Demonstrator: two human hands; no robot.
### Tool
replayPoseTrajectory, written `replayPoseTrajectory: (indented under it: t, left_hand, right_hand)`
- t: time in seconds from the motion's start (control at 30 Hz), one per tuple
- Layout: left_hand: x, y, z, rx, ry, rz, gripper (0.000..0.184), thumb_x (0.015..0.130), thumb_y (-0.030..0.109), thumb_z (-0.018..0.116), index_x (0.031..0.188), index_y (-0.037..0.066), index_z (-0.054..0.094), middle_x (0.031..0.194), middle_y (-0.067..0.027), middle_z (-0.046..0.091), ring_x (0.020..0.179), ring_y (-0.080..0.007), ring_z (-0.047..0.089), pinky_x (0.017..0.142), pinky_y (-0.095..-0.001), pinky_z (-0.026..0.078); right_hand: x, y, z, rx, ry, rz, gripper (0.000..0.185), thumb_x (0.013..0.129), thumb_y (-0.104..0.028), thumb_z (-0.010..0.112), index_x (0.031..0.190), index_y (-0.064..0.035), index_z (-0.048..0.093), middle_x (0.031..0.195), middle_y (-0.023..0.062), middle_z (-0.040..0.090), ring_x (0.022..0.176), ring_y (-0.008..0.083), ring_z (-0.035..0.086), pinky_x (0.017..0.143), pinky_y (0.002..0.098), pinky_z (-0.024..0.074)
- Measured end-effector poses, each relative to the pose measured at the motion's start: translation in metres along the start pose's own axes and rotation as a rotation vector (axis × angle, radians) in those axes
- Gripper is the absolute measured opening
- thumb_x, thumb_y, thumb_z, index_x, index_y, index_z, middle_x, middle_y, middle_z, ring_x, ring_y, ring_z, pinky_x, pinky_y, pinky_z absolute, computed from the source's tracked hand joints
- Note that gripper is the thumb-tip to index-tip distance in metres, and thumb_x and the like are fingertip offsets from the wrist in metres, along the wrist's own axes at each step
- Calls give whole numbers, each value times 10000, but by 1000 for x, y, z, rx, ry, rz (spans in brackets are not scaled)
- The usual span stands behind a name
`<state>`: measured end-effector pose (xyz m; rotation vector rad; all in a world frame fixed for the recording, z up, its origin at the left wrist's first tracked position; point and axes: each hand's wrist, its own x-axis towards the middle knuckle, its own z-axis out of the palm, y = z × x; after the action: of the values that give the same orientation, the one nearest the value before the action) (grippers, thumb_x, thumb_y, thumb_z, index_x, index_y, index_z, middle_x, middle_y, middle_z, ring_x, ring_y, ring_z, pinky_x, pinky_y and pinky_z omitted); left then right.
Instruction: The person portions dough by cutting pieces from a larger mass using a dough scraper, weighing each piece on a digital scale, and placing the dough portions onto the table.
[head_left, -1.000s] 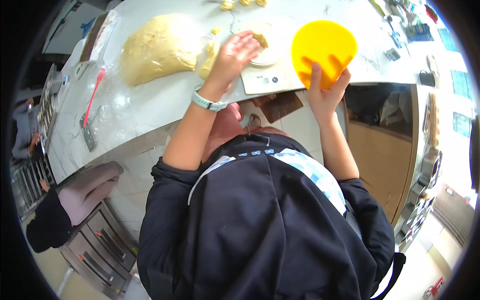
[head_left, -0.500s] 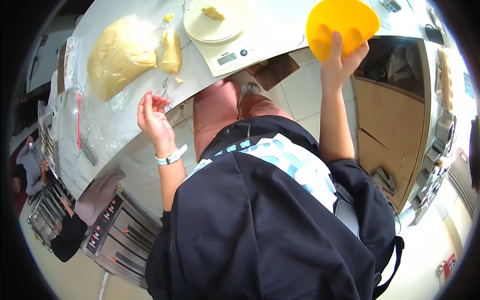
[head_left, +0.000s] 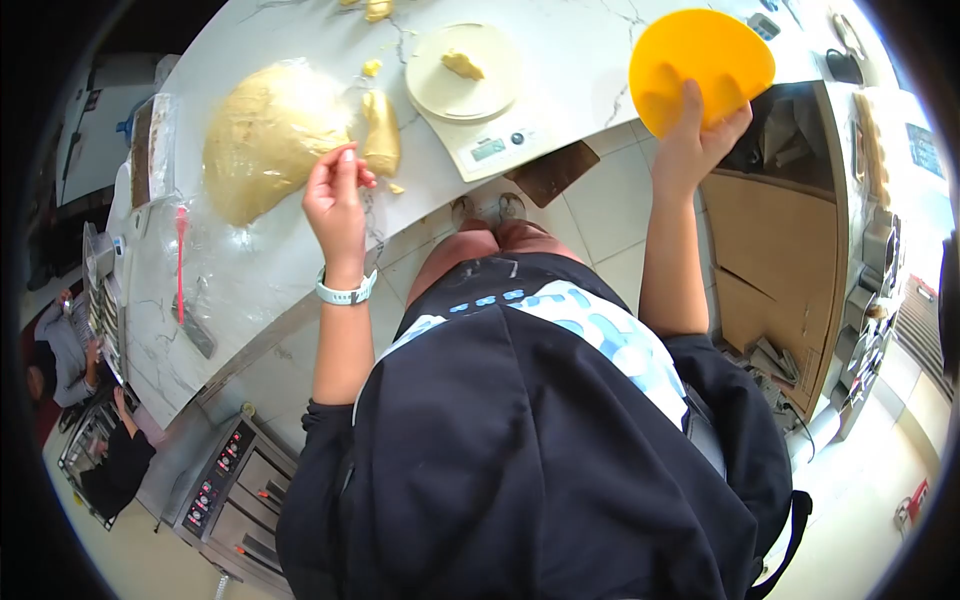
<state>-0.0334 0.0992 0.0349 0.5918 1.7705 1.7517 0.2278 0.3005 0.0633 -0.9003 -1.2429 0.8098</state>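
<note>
The marbled tabletop (head_left: 575, 60) carries a broad dough mass (head_left: 265, 140) on the left. Right of it, a scale (head_left: 488, 149) reaches the near edge, its display figures too small to read, with bare surface beyond its right side. There a yellow scraper (head_left: 700, 55) is gripped by the right hand (head_left: 698, 145). The left hand (head_left: 338, 195), fingertips drawn together, perhaps pinching something, I cannot tell, is near a dough roll (head_left: 382, 135) lying near to far. A small dough piece (head_left: 462, 65) on the scale slants from far left to near right.

Bright overall, burning out white outward of the right grip (head_left: 705, 140); glare glints on the bagged dough (head_left: 255, 135) beside the left grip (head_left: 338, 200); fisheye edges bend into black
</note>
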Motion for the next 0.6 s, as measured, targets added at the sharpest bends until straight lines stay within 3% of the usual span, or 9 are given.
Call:
replayPoseTrajectory:
  t: [0.07,0.17,0.2,0.3,0.33,0.43,0.57,0.6]
  left_hand:
    - [11,-6,-10,81,-95,-19,164,889,101,596,1003,-17,600,789,-43,595,650,-92,536,605,-222,458]
    - [18,12,-7,577,-129,436,204,838,96,651,1015,6,605,833,-59,578,694,-124,531,624,-250,454]
    - [19,13,-6,623,-120,498,217,778,130,715,933,26,603,856,-72,550,727,-164,520,635,-284,443]
    - [15,11,-8,742,-122,487,263,742,189,759,829,28,570,841,-70,540,723,-186,509,633,-302,432]
    - [10,16,-5,707,-143,400,353,693,247,797,755,28,528,833,-75,535,721,-201,509,621,-316,426]
    - [-3,17,-9,760,-398,114,367,678,275,799,771,23,549,867,-91,549,763,-215,538,644,-320,440]
    - [-13,-17,-22,822,-433,513,310,736,260,745,913,30,634,915,-104,570,832,-244,586,696,-342,487]
    - [-14,-12,-22,821,-437,506,294,749,242,732,939,34,646,915,-103,569,823,-267,585,700,-353,492]
  right_hand:
    - [-5,-13,7,-89,15,1,453,863,-155,620,1203,-16,354,1135,97,452,1070,175,481,912,293,408]
    - [-11,-29,13,-197,33,-43,452,863,-145,613,1209,-19,352,1147,98,449,1076,189,485,909,293,417]
    - [-14,-33,14,-230,37,-62,452,863,-143,611,1211,-18,351,1151,99,447,1078,193,486,907,293,421]
    - [-22,-51,13,-247,61,-49,494,881,-175,600,1243,11,320,1194,127,417,1118,212,462,928,330,406]
    - [-25,-54,11,-264,66,-57,487,882,-173,598,1241,9,325,1195,128,417,1119,215,462,928,333,408]
    - [-30,-58,1,-306,81,-76,467,882,-168,594,1235,4,342,1200,130,417,1120,224,464,926,339,414]
    - [-31,-58,-2,-328,113,-61,456,880,-168,597,1229,-1,356,1200,135,418,1115,233,470,917,340,427]
    - [-29,-58,0,-328,119,-50,455,880,-169,598,1229,-2,358,1199,136,419,1114,235,472,915,340,431]
